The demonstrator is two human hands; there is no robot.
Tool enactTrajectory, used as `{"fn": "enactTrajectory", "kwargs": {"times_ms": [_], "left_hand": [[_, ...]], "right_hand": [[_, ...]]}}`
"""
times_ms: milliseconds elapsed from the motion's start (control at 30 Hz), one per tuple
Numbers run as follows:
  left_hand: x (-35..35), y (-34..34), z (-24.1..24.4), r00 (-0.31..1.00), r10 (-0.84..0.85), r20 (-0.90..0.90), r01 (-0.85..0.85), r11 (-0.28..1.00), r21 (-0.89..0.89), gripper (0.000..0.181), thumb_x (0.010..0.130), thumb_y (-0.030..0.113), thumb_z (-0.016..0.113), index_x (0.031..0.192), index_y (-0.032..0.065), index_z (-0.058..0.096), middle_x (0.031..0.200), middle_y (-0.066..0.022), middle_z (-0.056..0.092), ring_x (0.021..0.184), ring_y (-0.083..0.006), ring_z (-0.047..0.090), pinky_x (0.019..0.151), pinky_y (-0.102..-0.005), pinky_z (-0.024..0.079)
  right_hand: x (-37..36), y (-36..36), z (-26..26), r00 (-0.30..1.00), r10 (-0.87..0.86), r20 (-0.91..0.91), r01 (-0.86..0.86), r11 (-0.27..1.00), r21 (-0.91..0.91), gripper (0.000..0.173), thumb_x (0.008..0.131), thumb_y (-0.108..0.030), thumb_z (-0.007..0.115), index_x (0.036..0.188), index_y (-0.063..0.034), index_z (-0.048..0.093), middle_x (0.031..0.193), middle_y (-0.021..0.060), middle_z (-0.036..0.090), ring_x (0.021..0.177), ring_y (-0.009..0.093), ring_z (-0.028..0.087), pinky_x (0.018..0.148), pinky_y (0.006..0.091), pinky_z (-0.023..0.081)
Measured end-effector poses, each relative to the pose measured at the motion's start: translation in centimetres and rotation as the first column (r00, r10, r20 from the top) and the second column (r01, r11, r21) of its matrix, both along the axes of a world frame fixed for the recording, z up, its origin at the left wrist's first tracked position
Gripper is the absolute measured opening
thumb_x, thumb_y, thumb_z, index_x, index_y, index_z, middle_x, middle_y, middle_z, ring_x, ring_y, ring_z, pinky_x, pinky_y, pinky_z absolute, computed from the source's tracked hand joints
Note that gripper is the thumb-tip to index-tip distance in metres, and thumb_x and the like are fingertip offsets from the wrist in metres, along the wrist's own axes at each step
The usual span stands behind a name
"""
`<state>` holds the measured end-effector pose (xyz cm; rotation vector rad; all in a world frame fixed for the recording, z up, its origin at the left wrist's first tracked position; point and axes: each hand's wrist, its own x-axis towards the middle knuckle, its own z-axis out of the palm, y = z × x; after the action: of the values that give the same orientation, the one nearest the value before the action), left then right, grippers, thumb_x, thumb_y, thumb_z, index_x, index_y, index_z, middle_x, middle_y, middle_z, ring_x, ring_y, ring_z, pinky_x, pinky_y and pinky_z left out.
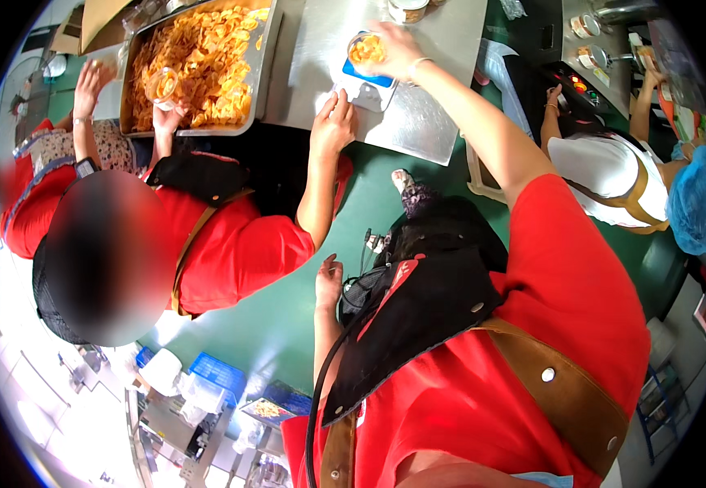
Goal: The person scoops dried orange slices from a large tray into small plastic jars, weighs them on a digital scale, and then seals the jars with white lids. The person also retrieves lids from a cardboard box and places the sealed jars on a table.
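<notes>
My right hand reaches out over the steel table and grips a clear round jar of orange chips from its side. The jar is above the blue platform of a small white scale; whether it rests there I cannot tell. A co-worker's hand is at the scale's near left corner. Low beside my black apron hangs my left hand, its fingers loosely bent, with nothing visible in it.
Left of the scale, a large metal tray is heaped with orange chips. Another worker's hand holds a clear jar over it. Lidded jars stand at the table's far edge. A person in a blue hair cap works at right.
</notes>
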<state>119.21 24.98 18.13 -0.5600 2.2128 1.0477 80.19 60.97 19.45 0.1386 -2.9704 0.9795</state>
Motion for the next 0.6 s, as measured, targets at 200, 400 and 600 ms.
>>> {"fn": "enactTrajectory", "kwargs": {"times_ms": [200, 400, 600], "left_hand": [[7.5, -2.6, -4.0, 0.988, 0.135, 0.073, -0.134, 0.991, -0.02, 0.034, 0.088, 0.011, 0.059, 0.12, 0.001, 0.058, 0.098, -0.0135, 0.067, 0.087, -0.0182, 0.064, 0.08, -0.0308, 0.05], [10.1, -2.8, -5.2, 0.954, 0.284, 0.093, -0.291, 0.953, 0.08, 0.033, 0.09, 0.014, 0.061, 0.121, 0.0035, 0.059, 0.097, -0.0131, 0.069, 0.089, -0.0186, 0.065, 0.078, -0.0297, 0.051], [11.2, -2.8, -5.9, 0.955, 0.286, 0.074, -0.292, 0.951, 0.097, 0.033, 0.09, 0.015, 0.06, 0.12, 0.0031, 0.059, 0.102, -0.015, 0.068, 0.093, -0.021, 0.065, 0.083, -0.0313, 0.051]], "right_hand": [[2.0, 1.9, -6.3, 0.67, -0.218, 0.71, 0.73, 0.364, -0.578, 0.085, 0.081, -0.077, 0.041, 0.14, -0.0152, 0.04, 0.138, 0.0117, 0.048, 0.126, 0.028, 0.045, 0.095, 0.0491, 0.04], [-0.8, 0.5, -8.7, 0.616, -0.131, 0.776, 0.77, 0.307, -0.559, 0.077, 0.081, -0.081, 0.031, 0.116, -0.0179, 0.059, 0.109, -0.0018, 0.063, 0.102, 0.013, 0.055, 0.085, 0.0349, 0.043], [-3.4, -0.8, -10.4, 0.662, 0.153, 0.734, 0.701, 0.221, -0.678, 0.076, 0.082, -0.079, 0.033, 0.113, -0.0146, 0.059, 0.103, 0.0062, 0.065, 0.094, 0.018, 0.06, 0.08, 0.0348, 0.049]]}}
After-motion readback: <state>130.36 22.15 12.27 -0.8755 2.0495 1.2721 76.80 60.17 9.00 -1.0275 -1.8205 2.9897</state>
